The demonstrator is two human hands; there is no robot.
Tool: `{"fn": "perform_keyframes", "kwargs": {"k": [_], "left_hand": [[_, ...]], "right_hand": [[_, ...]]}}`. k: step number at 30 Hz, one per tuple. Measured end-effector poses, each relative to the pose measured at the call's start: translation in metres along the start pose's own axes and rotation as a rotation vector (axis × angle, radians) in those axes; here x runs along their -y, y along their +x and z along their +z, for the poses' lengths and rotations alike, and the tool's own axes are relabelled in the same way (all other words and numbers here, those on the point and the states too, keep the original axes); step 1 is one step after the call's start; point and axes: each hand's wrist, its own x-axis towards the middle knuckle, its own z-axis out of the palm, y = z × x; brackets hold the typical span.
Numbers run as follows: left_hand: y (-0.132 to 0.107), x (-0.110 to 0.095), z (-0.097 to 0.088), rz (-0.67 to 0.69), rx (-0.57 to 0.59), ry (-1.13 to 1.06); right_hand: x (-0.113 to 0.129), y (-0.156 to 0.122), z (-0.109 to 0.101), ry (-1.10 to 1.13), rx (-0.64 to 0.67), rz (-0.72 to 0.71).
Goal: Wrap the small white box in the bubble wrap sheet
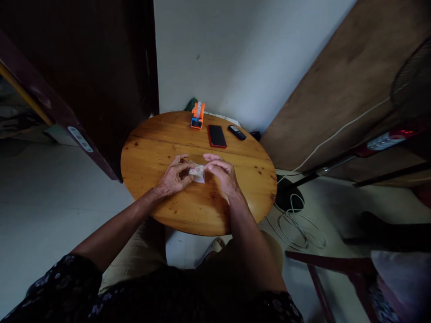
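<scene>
Above the round wooden table (151, 157), a small white packet (198, 171) with pinkish print lies between my two hands. My left hand (174, 176) is closed on its left side, thumb below and fingers above. At the packet's upper right edge, the thumb and forefinger of my right hand (222, 171) are pinched together, with the other fingers curved above them. The packet's left part is hidden by my left fingers, and its contents cannot be made out.
An orange and blue tape dispenser (198, 115) stands at the table's far edge. Beside it lie a red-edged phone (217, 136) and a dark handset (236, 132). A pale cable (296, 224) coils on the floor at right, near a fan stand (289, 193).
</scene>
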Motion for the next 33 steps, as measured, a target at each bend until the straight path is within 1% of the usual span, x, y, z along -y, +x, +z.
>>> {"fn": "perform_keyframes", "kwargs": {"k": [2,5,8,11,15,17,20,23,26,29,33], "left_hand": [[0.0,-0.002,-0.002,0.008,-0.005,-0.018],[0.0,-0.002,-0.004,-0.007,-0.032,-0.042],[0.0,0.0,-0.005,-0.039,-0.106,-0.056],[0.0,0.004,-0.006,-0.092,-0.176,-0.069],[0.0,0.007,-0.006,-0.188,-0.2,-0.08],[0.0,0.007,-0.004,-0.202,-0.218,-0.078],[0.0,0.007,-0.002,-0.187,-0.235,-0.079],[-0.001,0.008,0.0,-0.194,-0.209,-0.081],[-0.002,0.009,0.0,-0.227,-0.192,-0.084],[-0.002,0.006,-0.001,-0.223,-0.19,-0.08],[-0.002,0.002,-0.002,-0.204,-0.193,-0.061]], "right_hand": [[-0.002,0.001,-0.001,0.024,-0.045,0.019],[-0.002,0.002,0.001,0.042,-0.077,0.041],[-0.003,0.002,0.004,0.055,-0.114,0.049],[-0.005,0.002,0.005,0.063,-0.19,0.072],[-0.012,0.005,0.006,0.073,-0.311,0.176],[-0.015,0.006,0.007,0.077,-0.346,0.205],[-0.018,0.007,0.008,0.075,-0.364,0.206],[-0.019,0.007,0.009,0.063,-0.352,0.19],[-0.017,0.004,0.009,0.024,-0.295,0.164],[-0.014,0.001,0.008,-0.012,-0.214,0.139],[-0.008,-0.002,0.005,-0.069,-0.065,0.146]]}}
